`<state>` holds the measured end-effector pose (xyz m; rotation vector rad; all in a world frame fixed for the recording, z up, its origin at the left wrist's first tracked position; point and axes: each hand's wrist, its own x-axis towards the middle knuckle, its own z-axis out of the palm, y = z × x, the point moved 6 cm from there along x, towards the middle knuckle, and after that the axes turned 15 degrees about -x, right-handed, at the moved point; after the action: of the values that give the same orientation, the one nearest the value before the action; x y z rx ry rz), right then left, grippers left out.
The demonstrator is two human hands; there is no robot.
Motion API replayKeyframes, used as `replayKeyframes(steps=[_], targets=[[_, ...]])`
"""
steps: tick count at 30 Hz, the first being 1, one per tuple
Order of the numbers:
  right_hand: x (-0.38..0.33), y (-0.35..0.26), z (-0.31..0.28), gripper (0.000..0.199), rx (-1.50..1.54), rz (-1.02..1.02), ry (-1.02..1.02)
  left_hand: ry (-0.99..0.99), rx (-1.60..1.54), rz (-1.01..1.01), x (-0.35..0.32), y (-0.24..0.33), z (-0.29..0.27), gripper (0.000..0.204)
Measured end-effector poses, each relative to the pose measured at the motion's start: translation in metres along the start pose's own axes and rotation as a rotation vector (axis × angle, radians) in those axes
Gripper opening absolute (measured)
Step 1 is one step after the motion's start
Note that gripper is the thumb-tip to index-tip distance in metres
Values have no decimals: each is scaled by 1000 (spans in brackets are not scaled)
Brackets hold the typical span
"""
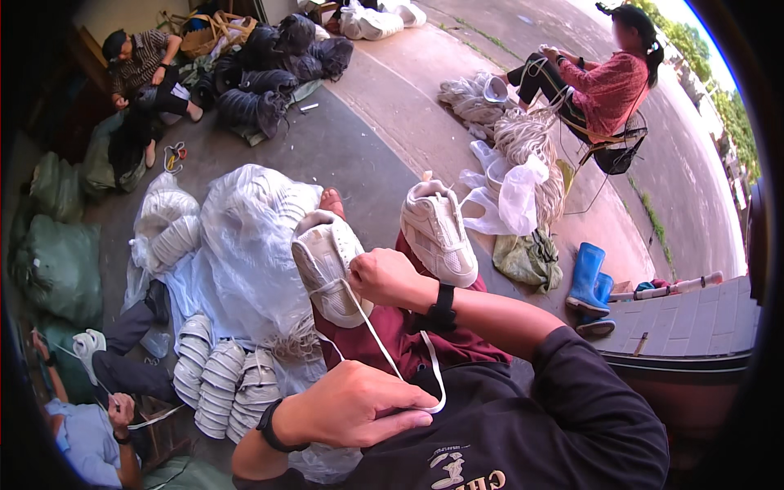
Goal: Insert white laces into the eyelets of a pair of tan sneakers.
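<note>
Two off-white sneakers rest on my maroon-trousered thighs. The left sneaker [314,260] has a white shoelace [378,339] threaded across its front. That lace runs down, fairly taut, to my left hand [355,404], which pinches it close to my belly; a loose loop bends up beside the fingertips. My right hand [384,274] is closed in a fist against the right side of the left sneaker's opening. Its fingertips are hidden, so what it grips is unclear. The second sneaker [439,233] sits just beyond my right wrist, untouched.
Stacked pale shoes in clear plastic [253,212] lie ahead left. Bundled laces [527,135] and blue rubber boots [588,278] are to the right. Three other people sit around, one at lower left holding a white shoe [88,347]. Black bundles [261,102] lie at the back.
</note>
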<state>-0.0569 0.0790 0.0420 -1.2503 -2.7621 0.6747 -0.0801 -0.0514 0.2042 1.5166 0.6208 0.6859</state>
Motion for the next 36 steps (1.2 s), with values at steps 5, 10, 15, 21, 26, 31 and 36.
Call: replayKeyframes(steps=[5, 10, 15, 21, 26, 31, 36], targets=[[-4, 6, -9, 30, 73, -59, 118, 332, 129, -291, 2, -28, -38, 21], [-18, 27, -9, 45, 190, -33, 252, 748, -21, -371, -22, -102, -106, 25], [-1, 38, 23, 79, 755, 47, -36, 821, -34, -389, -33, -146, -126, 33], [9, 30, 27, 82, 919, -167, -27, 786, -215, -354, -20, -150, -121, 41], [6, 28, 26, 88, 904, -200, 11, 786, -252, -350, -18, -147, -121, 35], [-3, 21, 19, 88, 877, -175, 55, 756, -101, -404, -13, -140, -135, 25], [-14, 10, 6, 86, 677, -197, 169, 682, 111, -471, -12, -147, -146, 27]])
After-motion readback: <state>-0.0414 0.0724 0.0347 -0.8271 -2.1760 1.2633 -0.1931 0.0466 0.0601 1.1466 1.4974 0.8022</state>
